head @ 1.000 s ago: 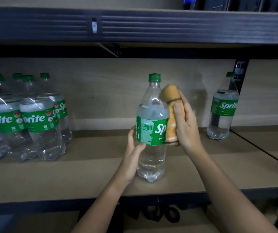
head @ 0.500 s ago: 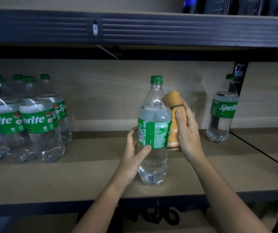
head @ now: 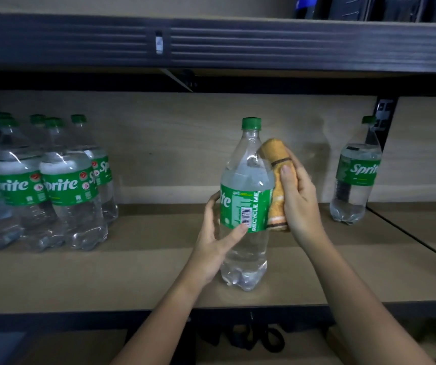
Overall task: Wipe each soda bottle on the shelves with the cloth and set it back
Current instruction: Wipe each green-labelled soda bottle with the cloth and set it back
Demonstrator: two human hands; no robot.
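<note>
Standing upright near the front edge of the wooden shelf (head: 132, 280), a clear soda bottle (head: 244, 206) w/ green cap and green label is held btwn both hands. Its barcode and "RECYCLE ME" print are turned toward the camera. The left hand (head: 212, 248) is curled round the bottle's left side at label height, thumb laid across the front just below the barcode, fingers wrapped behind. The right hand (head: 299, 204) grips a folded orange cloth (head: 274, 180) w/ dark stripes and presses it flat against the bottle's right side, from shoulder down to the label's lower edge; thumb is seen on the cloth's outer face.

A group of like bottles (head: 53, 185) is packed together at the shelf's left end, well apart from the held one. A single bottle (head: 353, 180) is seen standing at the right, near the back panel, beside a dark upright post (head: 384, 119). A dark metal beam (head: 211, 40) of the shelf above runs across the top; dark items up there at far right are too cropped to identify. Below the shelf edge, dark looped objects are dimly seen, not identifiable.
</note>
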